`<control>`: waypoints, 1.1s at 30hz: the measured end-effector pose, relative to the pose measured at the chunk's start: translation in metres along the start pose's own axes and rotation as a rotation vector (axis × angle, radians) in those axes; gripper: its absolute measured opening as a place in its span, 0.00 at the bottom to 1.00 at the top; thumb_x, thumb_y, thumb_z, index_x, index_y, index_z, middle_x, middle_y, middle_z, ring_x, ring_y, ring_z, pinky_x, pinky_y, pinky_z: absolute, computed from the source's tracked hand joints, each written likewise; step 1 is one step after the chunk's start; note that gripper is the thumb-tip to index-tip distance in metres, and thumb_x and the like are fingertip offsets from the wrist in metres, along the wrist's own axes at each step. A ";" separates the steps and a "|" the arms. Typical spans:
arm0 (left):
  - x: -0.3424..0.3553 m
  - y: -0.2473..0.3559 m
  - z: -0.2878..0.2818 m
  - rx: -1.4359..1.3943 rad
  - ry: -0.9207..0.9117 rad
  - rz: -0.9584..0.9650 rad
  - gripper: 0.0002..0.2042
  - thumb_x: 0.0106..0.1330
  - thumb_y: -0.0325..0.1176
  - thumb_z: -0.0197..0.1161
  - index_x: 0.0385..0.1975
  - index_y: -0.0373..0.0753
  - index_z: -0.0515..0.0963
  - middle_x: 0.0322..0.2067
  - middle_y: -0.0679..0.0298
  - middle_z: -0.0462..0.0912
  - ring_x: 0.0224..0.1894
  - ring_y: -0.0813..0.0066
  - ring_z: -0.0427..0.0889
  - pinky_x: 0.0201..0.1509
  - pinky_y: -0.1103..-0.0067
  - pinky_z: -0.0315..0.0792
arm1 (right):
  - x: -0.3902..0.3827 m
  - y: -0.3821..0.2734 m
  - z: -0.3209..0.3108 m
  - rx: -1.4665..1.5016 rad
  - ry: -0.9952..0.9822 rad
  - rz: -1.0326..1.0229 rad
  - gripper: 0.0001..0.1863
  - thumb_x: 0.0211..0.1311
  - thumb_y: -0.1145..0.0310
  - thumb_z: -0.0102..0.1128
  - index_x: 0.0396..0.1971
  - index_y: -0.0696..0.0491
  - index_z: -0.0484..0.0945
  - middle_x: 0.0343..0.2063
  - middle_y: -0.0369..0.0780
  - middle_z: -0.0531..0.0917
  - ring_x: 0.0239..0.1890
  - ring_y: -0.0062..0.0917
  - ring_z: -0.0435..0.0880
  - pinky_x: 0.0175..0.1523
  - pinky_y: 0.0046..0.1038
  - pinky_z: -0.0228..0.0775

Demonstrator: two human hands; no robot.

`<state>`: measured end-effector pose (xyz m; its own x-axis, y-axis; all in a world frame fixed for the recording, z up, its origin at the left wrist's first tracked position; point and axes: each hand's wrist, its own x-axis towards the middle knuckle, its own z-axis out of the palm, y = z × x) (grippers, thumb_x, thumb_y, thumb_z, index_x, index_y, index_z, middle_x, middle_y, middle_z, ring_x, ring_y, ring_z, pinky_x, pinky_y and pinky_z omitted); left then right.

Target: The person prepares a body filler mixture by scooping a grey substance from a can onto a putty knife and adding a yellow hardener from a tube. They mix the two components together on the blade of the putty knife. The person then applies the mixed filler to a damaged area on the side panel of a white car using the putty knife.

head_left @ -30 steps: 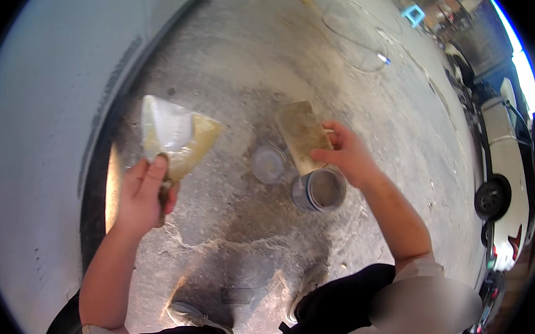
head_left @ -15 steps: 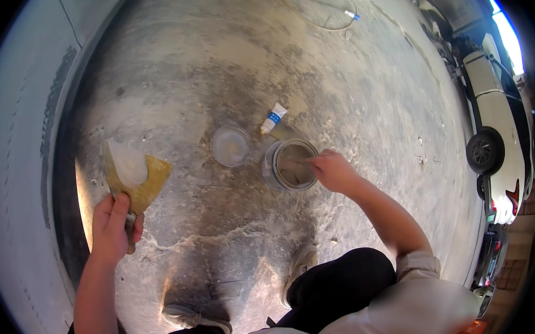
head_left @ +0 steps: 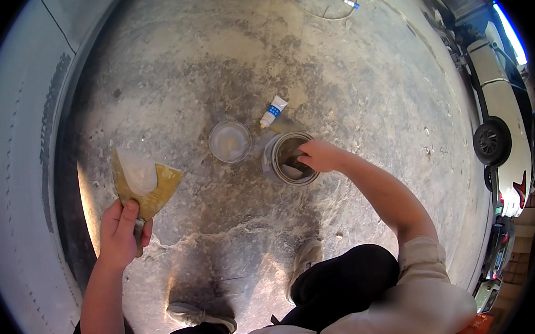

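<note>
My left hand [head_left: 119, 232] is closed round the handle of a wide putty knife [head_left: 163, 190] with a yellowish blade, held up on the left. A smooth mound of whitish putty [head_left: 139, 172] lies on that blade. My right hand [head_left: 323, 155] reaches over the rim of a round metal can [head_left: 273, 162]. Its fingers are closed on a flat scraper [head_left: 292, 171], whose pale end shows inside the can. Greyish putty coats the can's inner wall. Beside the can lie a round clear lid [head_left: 213, 147] and a white-and-blue tube [head_left: 274, 111].
The floor [head_left: 188, 80] is rough, stained concrete with a crack. A pale car body panel [head_left: 17, 182] curves along the left. At the right stands a white car [head_left: 504, 109]. A hose [head_left: 322, 15] lies at the far side. My shoes [head_left: 194, 314] are close below.
My right hand has moved slightly left and up, deeper over the can, and the scraper's angle has changed. My left hand with the putty knife has shifted a little right.
</note>
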<state>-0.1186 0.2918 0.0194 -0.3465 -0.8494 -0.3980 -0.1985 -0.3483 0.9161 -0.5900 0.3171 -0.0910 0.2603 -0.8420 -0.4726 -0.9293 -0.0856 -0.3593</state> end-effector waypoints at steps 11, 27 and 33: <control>0.004 -0.007 -0.008 -0.014 -0.022 -0.009 0.21 0.73 0.52 0.49 0.40 0.35 0.72 0.17 0.64 0.74 0.13 0.82 0.68 0.16 0.85 0.62 | -0.094 -0.038 0.022 0.067 0.287 -0.121 0.13 0.60 0.74 0.56 0.44 0.50 0.81 0.33 0.43 0.82 0.40 0.39 0.80 0.46 0.36 0.74; -0.004 0.036 -0.010 -0.116 -0.092 0.023 0.21 0.72 0.52 0.50 0.40 0.36 0.72 0.19 0.65 0.74 0.17 0.80 0.71 0.20 0.82 0.65 | -0.114 -0.119 -0.096 0.667 0.846 -0.266 0.12 0.59 0.82 0.61 0.42 0.58 0.72 0.31 0.40 0.84 0.32 0.14 0.79 0.35 0.18 0.71; -0.013 0.084 -0.022 -0.020 -0.142 0.265 0.19 0.75 0.48 0.47 0.36 0.35 0.73 0.19 0.66 0.75 0.18 0.82 0.72 0.23 0.83 0.66 | -0.064 -0.213 -0.156 0.710 0.817 -0.357 0.18 0.64 0.78 0.55 0.53 0.62 0.65 0.41 0.43 0.82 0.36 0.16 0.79 0.39 0.18 0.70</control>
<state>-0.1110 0.2652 0.1027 -0.5085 -0.8485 -0.1468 -0.0669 -0.1310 0.9891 -0.4500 0.3059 0.1411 -0.0100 -0.9474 0.3198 -0.4108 -0.2877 -0.8651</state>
